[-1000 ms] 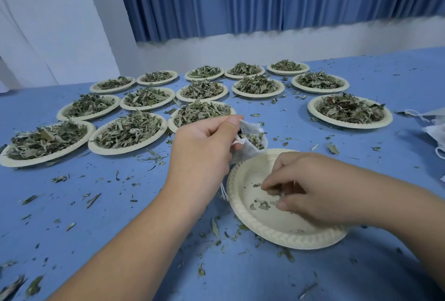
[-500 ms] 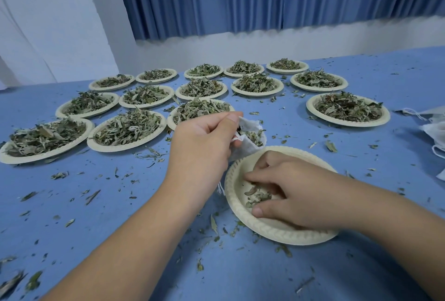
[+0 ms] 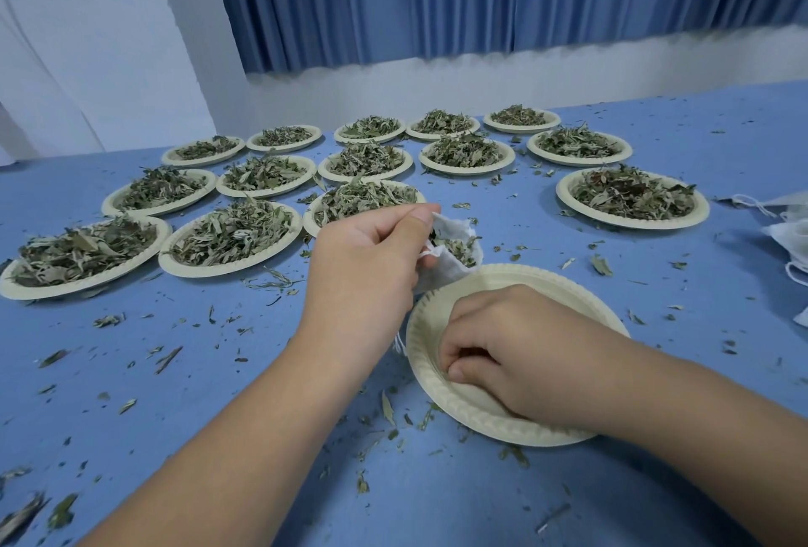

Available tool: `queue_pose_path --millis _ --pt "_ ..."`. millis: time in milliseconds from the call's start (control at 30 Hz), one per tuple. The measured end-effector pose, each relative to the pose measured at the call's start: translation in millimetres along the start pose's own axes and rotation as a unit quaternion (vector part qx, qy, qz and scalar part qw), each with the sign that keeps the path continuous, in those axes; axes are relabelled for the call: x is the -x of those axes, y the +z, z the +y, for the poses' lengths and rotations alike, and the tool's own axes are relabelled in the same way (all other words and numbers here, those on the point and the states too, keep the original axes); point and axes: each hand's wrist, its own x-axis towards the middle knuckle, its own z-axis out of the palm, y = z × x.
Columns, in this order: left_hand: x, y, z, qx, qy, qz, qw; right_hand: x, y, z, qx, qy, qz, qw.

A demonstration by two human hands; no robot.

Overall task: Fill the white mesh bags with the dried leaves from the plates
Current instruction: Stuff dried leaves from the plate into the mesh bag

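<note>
Left grip pinches the white bag by its mouth, just beyond the near-empty plate by the desk's near edge. Right grip curls into the plate, its catch hidden. I should gather scraps tightly, then lift straight across.

Both bare forearms are reaching forward, the left grip pinching a white mesh bag between thumb and forefinger, the right grip lying lower, palm down, fingers curling inward.
</note>
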Motion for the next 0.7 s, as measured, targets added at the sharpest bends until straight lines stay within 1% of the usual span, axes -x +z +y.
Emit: queue_pose_path --millis 100,200,267,333,367,433,467,567,700 --pt "0.3 0.0 0.7 -0.007 -0.001 0.006 1.000 0.0 -1.7 0.7 0.007 0.006 -0.013 1.000" --pt "0.7 0.0 2.0 0.012 -0.004 0.007 1.000 5.7 -16.6 7.2 -0.038 0.036 0.002 0.999" --pt "1.4 -0.3 3.2 0.006 0.001 0.006 1.000 12.5 -32.5 14.4 -0.131 0.061 0.059 0.988" --pt "2.5 0.2 3.8 0.001 0.007 -0.003 1.000 17.7 -45.2 19.6 -0.241 0.054 0.150 0.957" --pt "3.2 1.0 3.6 0.001 0.007 -0.008 1.000 18.4 -48.1 21.6 -0.263 0.042 0.199 0.943" --pt "4.5 3.7 2.6 -0.015 0.007 -0.009 1.000 15.5 -46.3 21.9 -0.239 0.024 0.277 0.930" --pt "4.9 5.1 2.1 -0.027 0.009 -0.008 1.000 12.6 -43.1 20.4 -0.214 0.019 0.299 0.930" --pt "5.8 8.2 -0.1 -0.051 0.010 -0.007 0.999 5.9 -32.1 14.8 -0.147 0.003 0.322 0.935" --pt "8.9 11.0 0.4 -0.039 0.001 -0.021 0.999 1.3 -22.2 10.8 -0.078 -0.020 0.327 0.942"
